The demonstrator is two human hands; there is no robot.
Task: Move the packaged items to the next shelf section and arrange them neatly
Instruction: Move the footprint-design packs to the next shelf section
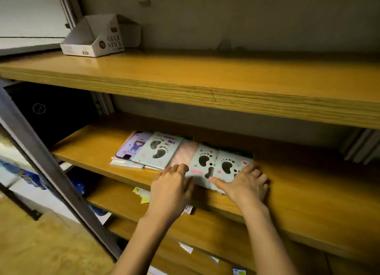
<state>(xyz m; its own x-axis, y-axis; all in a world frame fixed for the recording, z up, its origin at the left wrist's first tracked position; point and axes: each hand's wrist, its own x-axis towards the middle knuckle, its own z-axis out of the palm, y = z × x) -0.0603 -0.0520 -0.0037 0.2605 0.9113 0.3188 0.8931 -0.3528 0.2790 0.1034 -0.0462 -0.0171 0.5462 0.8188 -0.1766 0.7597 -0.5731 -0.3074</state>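
Observation:
Flat packaged items lie on the middle wooden shelf [287,192]. Two pale green packs with footprint cut-outs [218,165] sit side by side at the shelf's front edge. My left hand [172,190] rests on their left edge, fingers fairly straight. My right hand [244,184] presses flat on the right pack, thumb stretched left. To the left lies another footprint pack [158,149] on top of a lilac pack with a cartoon girl [133,145]. A pink pack [185,151] shows between the two groups.
An open white glue-stick carton [96,38] stands on the upper shelf. A dark box [51,112] fills the back left of the middle shelf. A grey metal upright [51,171] slants across the left. Small packets lie on the lower shelves.

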